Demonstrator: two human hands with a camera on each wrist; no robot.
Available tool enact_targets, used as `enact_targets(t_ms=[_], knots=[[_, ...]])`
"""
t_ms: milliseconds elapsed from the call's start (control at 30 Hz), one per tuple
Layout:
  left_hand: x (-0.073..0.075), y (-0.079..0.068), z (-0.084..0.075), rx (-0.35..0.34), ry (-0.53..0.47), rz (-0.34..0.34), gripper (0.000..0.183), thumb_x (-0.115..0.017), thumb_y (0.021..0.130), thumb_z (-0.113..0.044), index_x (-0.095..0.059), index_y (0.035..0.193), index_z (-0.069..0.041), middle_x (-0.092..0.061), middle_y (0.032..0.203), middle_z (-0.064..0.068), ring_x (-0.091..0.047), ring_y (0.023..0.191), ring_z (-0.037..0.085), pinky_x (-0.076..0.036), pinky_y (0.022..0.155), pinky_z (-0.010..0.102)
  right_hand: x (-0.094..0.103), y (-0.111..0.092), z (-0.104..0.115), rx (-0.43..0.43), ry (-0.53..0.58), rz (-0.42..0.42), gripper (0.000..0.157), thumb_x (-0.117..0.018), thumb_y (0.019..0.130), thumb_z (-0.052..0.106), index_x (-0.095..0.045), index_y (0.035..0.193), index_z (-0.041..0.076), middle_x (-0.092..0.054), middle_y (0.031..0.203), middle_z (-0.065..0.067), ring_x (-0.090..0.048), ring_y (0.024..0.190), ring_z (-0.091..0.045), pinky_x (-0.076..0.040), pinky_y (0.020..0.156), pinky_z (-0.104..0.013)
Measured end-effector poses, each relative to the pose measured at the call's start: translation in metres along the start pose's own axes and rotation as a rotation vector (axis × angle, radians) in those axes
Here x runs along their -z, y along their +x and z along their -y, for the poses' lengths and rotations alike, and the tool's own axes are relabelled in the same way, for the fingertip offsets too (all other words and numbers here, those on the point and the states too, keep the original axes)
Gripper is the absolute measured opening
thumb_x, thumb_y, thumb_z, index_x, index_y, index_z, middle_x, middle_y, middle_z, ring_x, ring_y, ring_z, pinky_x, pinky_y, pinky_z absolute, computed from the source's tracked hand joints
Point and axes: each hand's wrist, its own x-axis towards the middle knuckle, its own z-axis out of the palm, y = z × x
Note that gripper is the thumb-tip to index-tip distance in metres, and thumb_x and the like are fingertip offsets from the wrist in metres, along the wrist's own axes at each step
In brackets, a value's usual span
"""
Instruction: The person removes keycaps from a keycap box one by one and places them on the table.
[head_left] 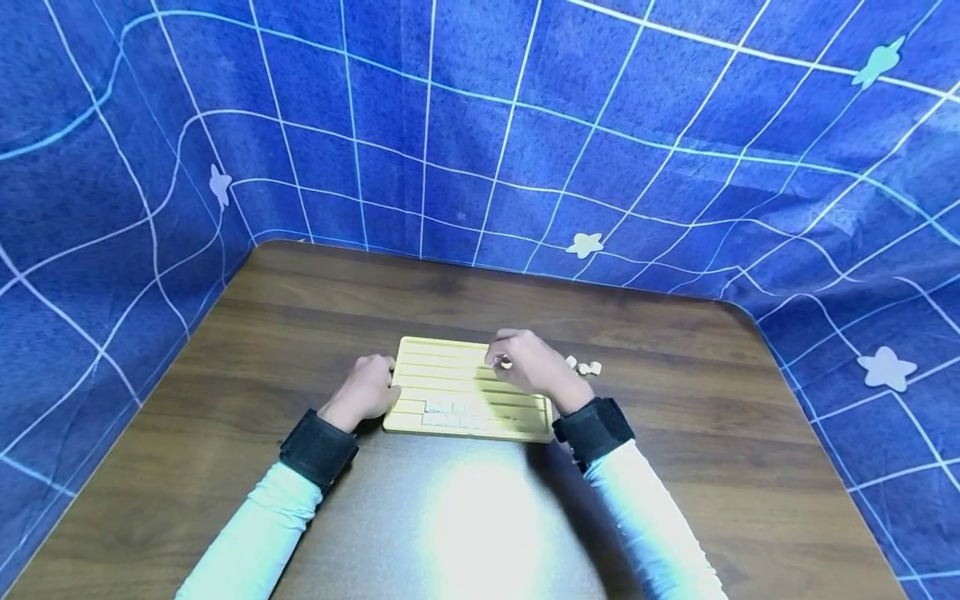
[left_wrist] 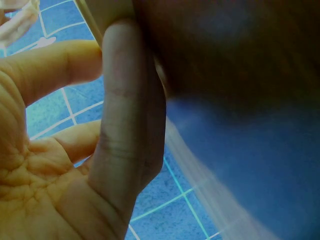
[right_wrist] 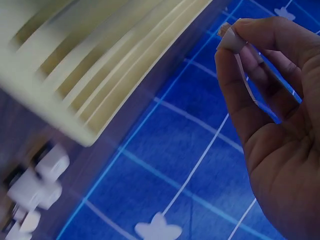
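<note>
My left hand (head_left: 366, 390) grips the left edge of a pale yellow tray (head_left: 442, 375) with long parallel grooves. In the left wrist view, its thumb and a finger close on the tray edge (left_wrist: 111, 11). My right hand (head_left: 528, 362) is over the right half of the tray, pinching a small white keycap-like piece (right_wrist: 232, 42) between thumb and fingertip. Similar white pieces (head_left: 444, 407) lie in the tray's two nearest grooves, towards the left. The hand and its shadow cover part of the right-hand grooves.
Several loose white pieces (head_left: 589, 367) lie on the wooden table (head_left: 697, 433) just right of the tray; the right wrist view shows the loose pieces (right_wrist: 37, 182) blurred. A blue curtain (head_left: 465, 125) with white grid lines and stars surrounds the table's far side and both flanks.
</note>
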Motion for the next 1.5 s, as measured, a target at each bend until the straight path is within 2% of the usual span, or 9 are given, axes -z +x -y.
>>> enact_targets(t_ms=[233, 367, 567, 767, 867, 967, 1067, 1333, 1500], knots=[[0.002, 0.005, -0.003, -0.019, 0.01, -0.006, 0.021, -0.057, 0.083, -0.007, -0.06, 0.101, 0.004, -0.057, 0.074, 0.01, -0.053, 0.083, 0.029, -0.048, 0.077, 0.046, 0.013, -0.034, -0.016, -0.099, -0.015, -0.011, 0.012, -0.067, 0.07, -0.01, -0.067, 0.072, 0.002, -0.062, 0.07, -0.008, -0.054, 0.067, -0.018, -0.051, 0.057, -0.034], [0.003, 0.006, -0.005, -0.019, 0.023, 0.003, 0.023, -0.056, 0.083, -0.007, -0.06, 0.103, 0.004, -0.06, 0.078, 0.011, -0.055, 0.088, 0.029, -0.049, 0.08, 0.047, 0.02, -0.055, -0.024, -0.162, -0.041, -0.005, 0.013, -0.067, 0.069, -0.01, -0.068, 0.075, 0.002, -0.063, 0.071, -0.008, -0.052, 0.066, -0.016, -0.051, 0.056, -0.034], [0.006, 0.008, -0.01, -0.019, 0.038, 0.004, 0.023, -0.056, 0.083, -0.007, -0.06, 0.103, 0.004, -0.059, 0.077, 0.011, -0.054, 0.084, 0.028, -0.049, 0.079, 0.046, 0.028, -0.081, -0.029, -0.177, -0.052, -0.034, 0.014, -0.065, 0.068, -0.01, -0.07, 0.075, 0.001, -0.061, 0.069, -0.009, -0.053, 0.063, -0.019, -0.049, 0.053, -0.033], [0.007, 0.008, -0.013, -0.023, 0.036, 0.012, 0.024, -0.057, 0.083, -0.009, -0.06, 0.105, 0.003, -0.057, 0.075, 0.009, -0.053, 0.083, 0.028, -0.048, 0.075, 0.043, 0.031, -0.103, -0.031, -0.202, -0.078, -0.033, 0.015, -0.068, 0.067, -0.009, -0.07, 0.075, 0.003, -0.063, 0.074, -0.008, -0.053, 0.064, -0.014, -0.051, 0.054, -0.032], [0.006, 0.008, -0.012, -0.014, 0.033, 0.022, 0.022, -0.056, 0.084, -0.009, -0.059, 0.102, 0.002, -0.052, 0.072, 0.007, -0.05, 0.078, 0.026, -0.044, 0.07, 0.038, 0.034, -0.11, -0.032, -0.223, -0.081, -0.01, 0.014, -0.069, 0.067, -0.007, -0.07, 0.076, 0.004, -0.065, 0.078, -0.008, -0.056, 0.066, -0.013, -0.053, 0.057, -0.033], [0.007, 0.007, -0.011, -0.021, 0.027, 0.019, 0.015, -0.055, 0.083, -0.008, -0.057, 0.095, 0.001, -0.046, 0.067, 0.005, -0.046, 0.068, 0.024, -0.039, 0.062, 0.034, 0.036, -0.115, -0.034, -0.25, -0.081, 0.029, 0.015, -0.07, 0.067, -0.007, -0.07, 0.076, 0.004, -0.063, 0.076, -0.007, -0.053, 0.065, -0.014, -0.05, 0.056, -0.033], [0.007, 0.007, -0.011, -0.021, 0.015, 0.025, 0.013, -0.055, 0.084, -0.008, -0.056, 0.094, 0.0, -0.045, 0.068, 0.005, -0.044, 0.064, 0.022, -0.036, 0.058, 0.032, 0.037, -0.118, -0.035, -0.27, -0.081, 0.054, 0.016, -0.07, 0.066, -0.007, -0.069, 0.076, 0.004, -0.06, 0.076, -0.007, -0.051, 0.066, -0.015, -0.049, 0.056, -0.033], [0.002, 0.003, -0.008, 0.011, 0.013, 0.045, 0.015, -0.055, 0.085, -0.008, -0.054, 0.095, 0.002, -0.044, 0.072, 0.007, -0.042, 0.064, 0.021, -0.034, 0.06, 0.032, 0.03, -0.123, -0.039, -0.28, -0.066, 0.073, 0.018, -0.073, 0.062, -0.007, -0.068, 0.075, 0.005, -0.061, 0.076, -0.007, -0.055, 0.071, -0.018, -0.053, 0.061, -0.036], [-0.001, 0.0, -0.006, 0.006, 0.018, 0.032, 0.015, -0.056, 0.083, -0.008, -0.055, 0.094, 0.002, -0.046, 0.072, 0.007, -0.043, 0.065, 0.021, -0.036, 0.06, 0.032, 0.026, -0.126, -0.04, -0.271, -0.065, 0.072, 0.018, -0.073, 0.062, -0.006, -0.07, 0.076, 0.004, -0.063, 0.077, -0.008, -0.058, 0.072, -0.019, -0.054, 0.063, -0.036]])
